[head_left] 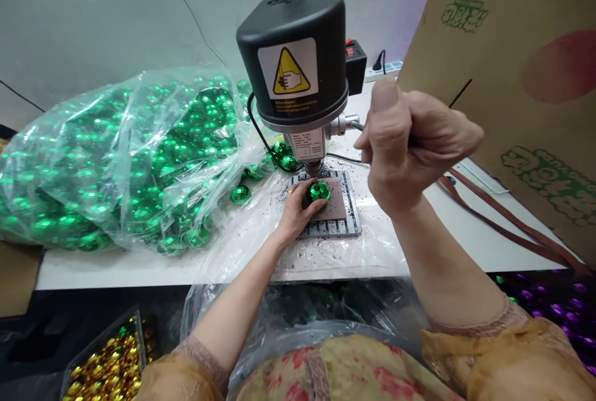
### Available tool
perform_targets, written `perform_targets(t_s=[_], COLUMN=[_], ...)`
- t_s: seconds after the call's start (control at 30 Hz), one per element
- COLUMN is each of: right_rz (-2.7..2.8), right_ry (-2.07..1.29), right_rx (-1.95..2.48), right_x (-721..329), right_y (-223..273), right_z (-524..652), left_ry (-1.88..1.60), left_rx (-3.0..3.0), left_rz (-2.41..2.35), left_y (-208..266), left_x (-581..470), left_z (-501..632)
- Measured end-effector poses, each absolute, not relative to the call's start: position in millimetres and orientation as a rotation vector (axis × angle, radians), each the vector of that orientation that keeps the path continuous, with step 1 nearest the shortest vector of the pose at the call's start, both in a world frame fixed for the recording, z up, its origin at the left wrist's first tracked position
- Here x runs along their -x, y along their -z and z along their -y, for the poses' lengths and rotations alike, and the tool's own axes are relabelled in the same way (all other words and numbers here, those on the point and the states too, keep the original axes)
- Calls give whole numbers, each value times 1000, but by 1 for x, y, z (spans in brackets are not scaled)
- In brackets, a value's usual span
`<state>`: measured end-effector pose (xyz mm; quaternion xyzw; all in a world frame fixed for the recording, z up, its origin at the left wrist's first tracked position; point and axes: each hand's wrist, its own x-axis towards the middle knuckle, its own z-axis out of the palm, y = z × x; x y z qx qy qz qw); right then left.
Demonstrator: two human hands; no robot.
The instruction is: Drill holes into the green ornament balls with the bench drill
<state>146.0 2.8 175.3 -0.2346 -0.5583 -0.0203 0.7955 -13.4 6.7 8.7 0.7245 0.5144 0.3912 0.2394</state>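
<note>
A small drill press (291,59) with a black housing and a hand-warning label stands in the middle. Under its chuck (314,168), my left hand (298,207) pinches a shiny green faceted ball (319,191) between thumb and fingers. The ball rests on a brownish board (333,202) laid over the slotted grey base plate (354,215). My right hand (410,140) is raised at the right of the press, its fingers curled round the feed lever (356,125), most of which the hand hides.
A large clear bag (116,159) of green balls fills the left of the white table. Loose green balls (241,194) lie by its mouth. A tall cardboard box (521,109) and brown straps (503,221) stand right. Below are gold balls (107,364) and purple balls (554,308).
</note>
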Motion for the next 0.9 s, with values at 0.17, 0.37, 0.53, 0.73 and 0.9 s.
perform_targets(t_s=[0.17, 0.37, 0.53, 0.73, 0.9], right_rz=[1227, 1154, 1177, 1159, 1147], right_ry=[20, -3, 79, 161, 193], right_rx=[479, 371, 367, 469, 317], right_x=[-147, -143, -143, -146, -146], right_y=[-170, -162, -152, -137, -134], right_z=[-4, -11, -11, -15, -21], left_ry=[-1056, -1087, -1113, -1128, -1139], left_rx=[-2008, -2024, -2023, -2015, -2018], left_rz=[-1385, -1369, -1369, -1373, -1361], left_y=[-12, -10, -8, -6, -5], left_x=[14, 13, 13, 13, 13], left_z=[-6, -6, -5, -5, -5])
